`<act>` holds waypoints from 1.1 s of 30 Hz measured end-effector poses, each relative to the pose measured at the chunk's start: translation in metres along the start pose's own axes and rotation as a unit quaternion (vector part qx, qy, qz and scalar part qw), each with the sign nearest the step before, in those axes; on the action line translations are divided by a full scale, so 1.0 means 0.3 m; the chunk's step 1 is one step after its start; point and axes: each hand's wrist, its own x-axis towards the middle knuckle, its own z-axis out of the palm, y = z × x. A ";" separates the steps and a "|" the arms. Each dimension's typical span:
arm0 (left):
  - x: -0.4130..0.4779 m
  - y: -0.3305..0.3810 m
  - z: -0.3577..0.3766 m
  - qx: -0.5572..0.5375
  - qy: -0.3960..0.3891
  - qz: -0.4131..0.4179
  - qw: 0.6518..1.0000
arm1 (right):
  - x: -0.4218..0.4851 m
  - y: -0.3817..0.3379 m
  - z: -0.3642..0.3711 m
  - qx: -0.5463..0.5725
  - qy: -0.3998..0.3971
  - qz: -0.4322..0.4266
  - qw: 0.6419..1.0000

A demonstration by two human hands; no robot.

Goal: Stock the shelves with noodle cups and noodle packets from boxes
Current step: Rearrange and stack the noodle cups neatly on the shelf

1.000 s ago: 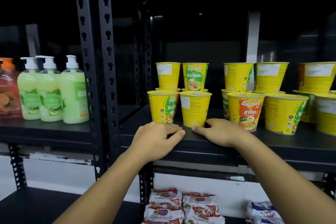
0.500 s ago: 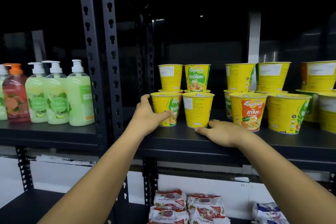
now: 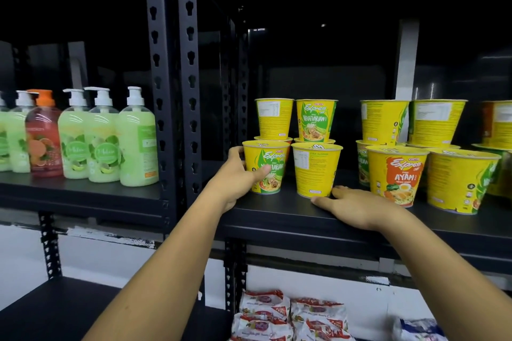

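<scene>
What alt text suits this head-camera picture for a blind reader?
A person's left hand grips a yellow Vegetarian noodle cup on a black shelf, while the right hand rests flat on the shelf by a second cup. More cups stand stacked behind; soap bottles stand to the left.

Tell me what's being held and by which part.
The left hand grips the front Vegetarian cup by its side wall, thumb across the label. The right hand holds nothing, resting on the shelf.

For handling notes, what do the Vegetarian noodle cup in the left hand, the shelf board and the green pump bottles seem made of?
Vegetarian noodle cup: probably paper or thin plastic, glossy print, rolled rim. Shelf board: likely painted metal, matte black, folded front edge. Green pump bottles: translucent glossy plastic, liquid showing through.
</scene>
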 end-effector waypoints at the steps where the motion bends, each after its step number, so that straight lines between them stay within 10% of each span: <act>1: -0.001 -0.002 -0.003 -0.002 -0.002 -0.002 1.000 | -0.002 -0.001 0.000 -0.001 -0.002 0.001 1.000; 33: -0.044 0.035 0.015 0.062 -0.002 -0.003 0.998 | -0.016 0.009 -0.005 0.027 0.025 -0.008 0.999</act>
